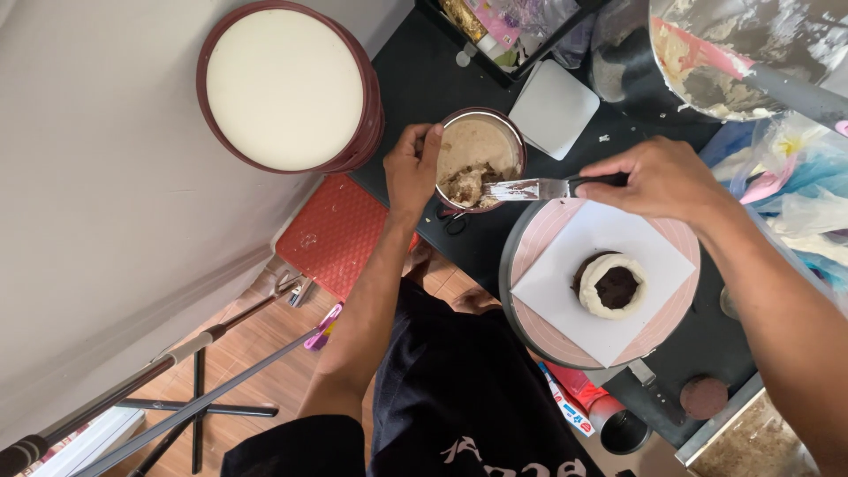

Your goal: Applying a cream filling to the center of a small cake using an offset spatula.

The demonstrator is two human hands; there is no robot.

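Left hand is clamped on the rim of a tub, fingers wrapped over the near edge, tub held tilted at the black table edge. Right hand is closed around the black handle of a spatula; blade is laid across the tub mouth, tip inside, smeared with brownish filling.

Tub: mostly scraped down, pale cream on the walls, a clump of crumbly brown mix left near the blade.

Cake: small, dark, round, seated on a white paper square, which is laid on a pink turntable. A ring of white cream is already piped or spread around the top edge; the centre is seen dark, not clearly filled. Sides are hidden from this angle, so coverage there cannot be told.

Judged status: ring done, centre fill being loaded onto the blade, not yet transferred. Top coat and sides appear left to do.

Nearby: large mixing bowl with cream residue at upper right, white square lid beside the tub, a second small dark disc at the table's near corner, well apart from the turntable. Round white-topped stool and red mat are seen below table level.
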